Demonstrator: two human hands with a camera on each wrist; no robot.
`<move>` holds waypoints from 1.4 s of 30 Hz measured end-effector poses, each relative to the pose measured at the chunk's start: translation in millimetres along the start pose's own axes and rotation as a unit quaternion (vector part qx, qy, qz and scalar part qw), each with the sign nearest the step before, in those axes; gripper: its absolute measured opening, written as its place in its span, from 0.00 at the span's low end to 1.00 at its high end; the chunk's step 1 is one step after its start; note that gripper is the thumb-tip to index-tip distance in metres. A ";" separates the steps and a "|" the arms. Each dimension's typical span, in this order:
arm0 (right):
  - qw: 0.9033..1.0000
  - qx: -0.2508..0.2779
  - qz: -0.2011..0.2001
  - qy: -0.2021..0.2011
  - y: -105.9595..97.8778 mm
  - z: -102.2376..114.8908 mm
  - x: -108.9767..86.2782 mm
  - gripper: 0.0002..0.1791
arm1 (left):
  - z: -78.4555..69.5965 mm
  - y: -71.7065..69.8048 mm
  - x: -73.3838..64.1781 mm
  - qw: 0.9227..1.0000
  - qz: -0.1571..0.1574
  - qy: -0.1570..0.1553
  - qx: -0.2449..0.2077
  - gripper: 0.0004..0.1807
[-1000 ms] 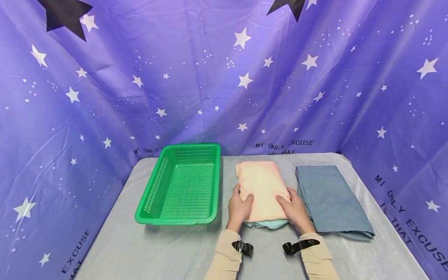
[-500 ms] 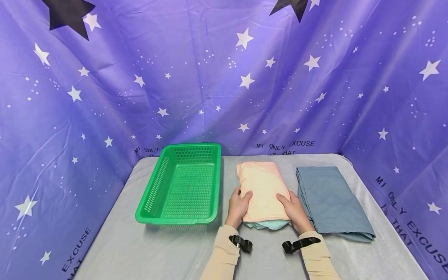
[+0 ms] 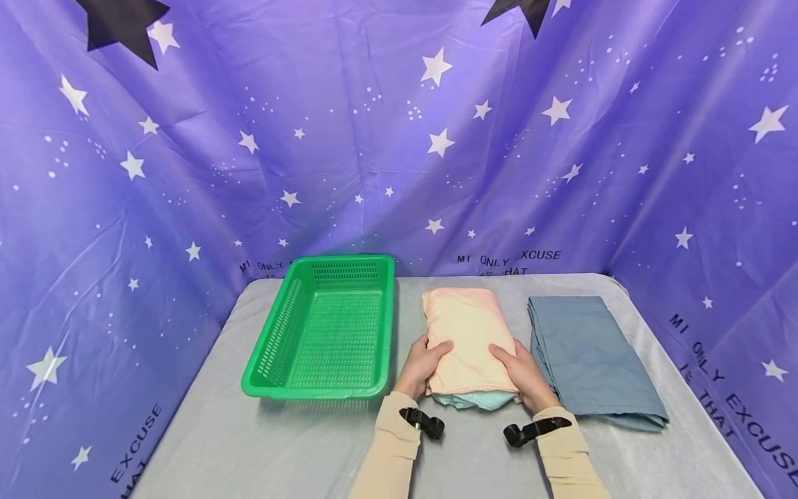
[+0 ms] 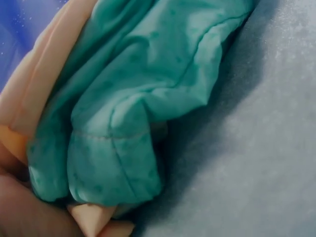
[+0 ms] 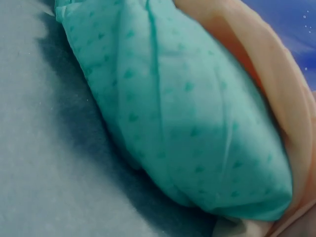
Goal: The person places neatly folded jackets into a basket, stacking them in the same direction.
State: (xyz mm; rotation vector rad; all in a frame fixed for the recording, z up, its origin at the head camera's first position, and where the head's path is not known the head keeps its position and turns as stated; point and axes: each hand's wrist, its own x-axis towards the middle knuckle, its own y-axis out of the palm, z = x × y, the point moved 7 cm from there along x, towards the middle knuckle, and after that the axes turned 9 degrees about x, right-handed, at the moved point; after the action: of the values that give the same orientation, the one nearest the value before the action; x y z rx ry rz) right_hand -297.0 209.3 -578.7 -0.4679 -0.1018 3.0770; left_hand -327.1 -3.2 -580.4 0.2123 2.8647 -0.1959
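Note:
A folded peach cloth (image 3: 470,333) lies in the middle of the table in the head view, with a teal cloth (image 3: 480,400) showing under its near edge. Close up in both wrist views, the teal cloth (image 4: 123,118) has small dark teal marks and bulges in folds beneath the peach layer (image 5: 291,98). My left hand (image 3: 420,365) grips the bundle's left side, thumb on top of the peach cloth. On the opposite side my right hand (image 3: 524,372) holds it the same way, thumb on top. The fingers under the bundle are mostly hidden.
A green plastic basket (image 3: 377,384) with slotted walls stands left of the bundle, nothing in it. Right of my right hand lies a folded blue-grey cloth (image 3: 595,357). A grey cover (image 3: 206,430) spreads over the table, and a purple star-printed curtain (image 3: 349,159) hangs behind and at both sides.
My left hand and forearm have shifted slightly to the left and turned a little, the thumb staying on the peach cloth. The right hand and the bundle have hardly moved.

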 end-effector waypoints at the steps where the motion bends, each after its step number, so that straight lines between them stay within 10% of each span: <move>1: 1.000 0.001 0.003 0.000 0.4 0.2 -0.2 0.46 | 0.3 -0.1 0.2 1.000 0.003 -0.002 -0.002 0.34; 42: 0.995 0.076 -0.006 -0.069 -3.0 33.2 -29.1 0.40 | -45.2 3.6 -28.0 0.996 -0.011 0.050 -0.074 0.30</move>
State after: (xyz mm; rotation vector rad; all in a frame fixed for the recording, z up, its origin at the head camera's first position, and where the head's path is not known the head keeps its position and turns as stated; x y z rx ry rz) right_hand -279.0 209.2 -538.3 -0.2473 0.1245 3.0724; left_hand -310.9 3.7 -530.0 0.1671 2.9662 0.0235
